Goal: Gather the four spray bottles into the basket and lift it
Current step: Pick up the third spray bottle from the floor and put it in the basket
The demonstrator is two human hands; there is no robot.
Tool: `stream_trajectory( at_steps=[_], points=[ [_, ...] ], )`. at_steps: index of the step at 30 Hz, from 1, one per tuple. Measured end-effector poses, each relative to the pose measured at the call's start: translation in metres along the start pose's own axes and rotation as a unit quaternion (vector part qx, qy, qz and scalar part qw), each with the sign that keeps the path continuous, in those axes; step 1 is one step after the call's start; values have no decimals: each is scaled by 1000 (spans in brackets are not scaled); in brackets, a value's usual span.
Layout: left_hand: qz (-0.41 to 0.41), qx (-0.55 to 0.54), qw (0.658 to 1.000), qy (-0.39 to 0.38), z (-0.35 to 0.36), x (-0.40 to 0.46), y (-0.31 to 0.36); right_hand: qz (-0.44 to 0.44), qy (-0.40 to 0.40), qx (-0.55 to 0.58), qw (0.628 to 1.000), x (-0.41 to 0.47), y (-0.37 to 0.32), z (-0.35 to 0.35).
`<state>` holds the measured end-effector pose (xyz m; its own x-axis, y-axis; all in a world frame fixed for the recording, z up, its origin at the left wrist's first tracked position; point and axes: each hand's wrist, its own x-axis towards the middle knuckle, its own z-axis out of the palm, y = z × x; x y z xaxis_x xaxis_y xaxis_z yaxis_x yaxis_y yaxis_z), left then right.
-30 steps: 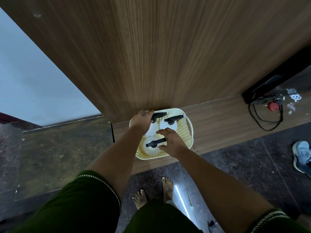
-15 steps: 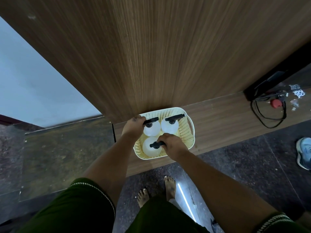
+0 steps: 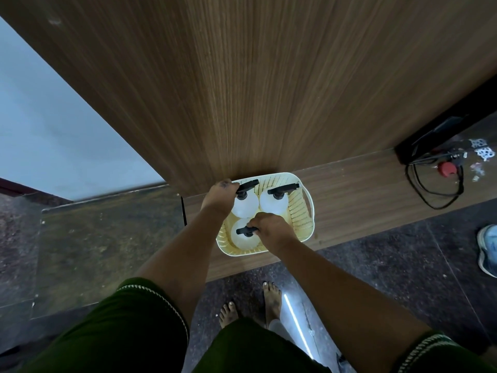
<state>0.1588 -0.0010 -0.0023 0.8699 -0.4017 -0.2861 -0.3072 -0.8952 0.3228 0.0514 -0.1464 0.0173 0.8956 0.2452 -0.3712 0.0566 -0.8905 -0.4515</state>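
Since a second ago your right hand [image 3: 271,227] has drawn back toward you along the near bottle's black trigger head, and your left hand [image 3: 219,196] has slid from the rim down onto the far-left bottle's sprayer. Your right hand is now closed on the black spray head of the near spray bottle [image 3: 243,234], which stands upright in the near-left part of the basket [image 3: 301,211]. Your left hand is curled over the basket's left edge, fingers wrapped around the black sprayer of the far-left spray bottle [image 3: 244,207]. Just beside it, the far-right spray bottle [image 3: 273,203] stands upright and untouched, its trigger pointing right. You can see three white bottles; a fourth cannot be made out under your right hand. Around them, the cream perforated basket sits on the low wooden ledge [image 3: 363,189], pressed against the tall wood-grain panel [image 3: 242,90], with its right handle slot free. Further right on the ledge lie a black cable [image 3: 430,189] and a red plug [image 3: 447,168]. Your bare feet [image 3: 271,300] stand on the dark speckled floor [image 3: 390,259], and a blue shoe [image 3: 488,249] lies at the right edge.
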Motion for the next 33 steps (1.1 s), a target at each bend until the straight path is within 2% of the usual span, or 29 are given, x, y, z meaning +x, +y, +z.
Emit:
stream_trajectory(
  at_steps=[9, 23, 28, 33],
  points=[
    [-23, -22, 999, -20, 1, 0, -12, 15, 1, 38, 999, 4, 2, 2],
    [-36, -22, 999, -24, -8, -12, -8, 21, 12, 28, 999, -1, 9, 1],
    [-22, 14, 999, 22, -10, -33, -2, 47, 81, 15, 996, -16, 15, -4],
    [2, 5, 989, 145, -11, -65, 19, 100, 164, 4, 981, -45, 24, -10]
  ],
)
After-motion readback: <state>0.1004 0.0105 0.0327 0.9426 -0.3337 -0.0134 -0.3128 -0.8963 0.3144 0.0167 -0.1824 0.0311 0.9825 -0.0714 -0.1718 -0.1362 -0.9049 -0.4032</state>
